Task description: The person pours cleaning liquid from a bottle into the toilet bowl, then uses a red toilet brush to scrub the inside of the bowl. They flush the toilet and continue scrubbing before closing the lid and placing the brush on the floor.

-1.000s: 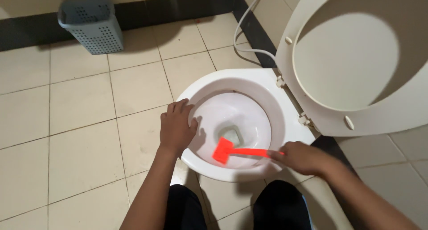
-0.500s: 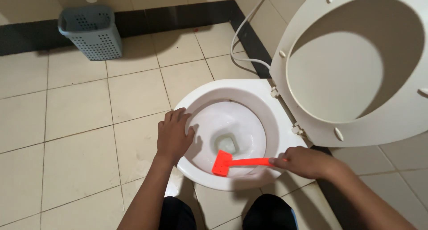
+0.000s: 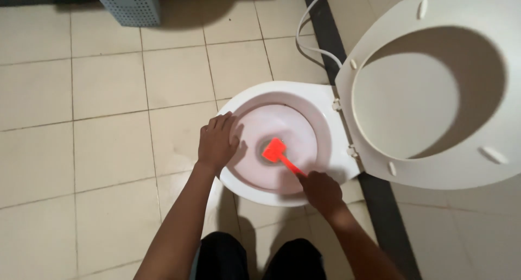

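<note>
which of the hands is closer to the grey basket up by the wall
Left. The left hand rests on the toilet bowl's left rim, on the grey basket's side. The right hand grips the red brush at the bowl's near edge, farther off.

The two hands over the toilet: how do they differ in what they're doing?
The right hand is closed around the handle of an orange-red brush whose head sits down in the toilet bowl; the left hand holds nothing. The left hand lies spread flat on the bowl's rim, while the right hand hovers at the near edge, fisted. Both are bare and reach from the near side.
</note>
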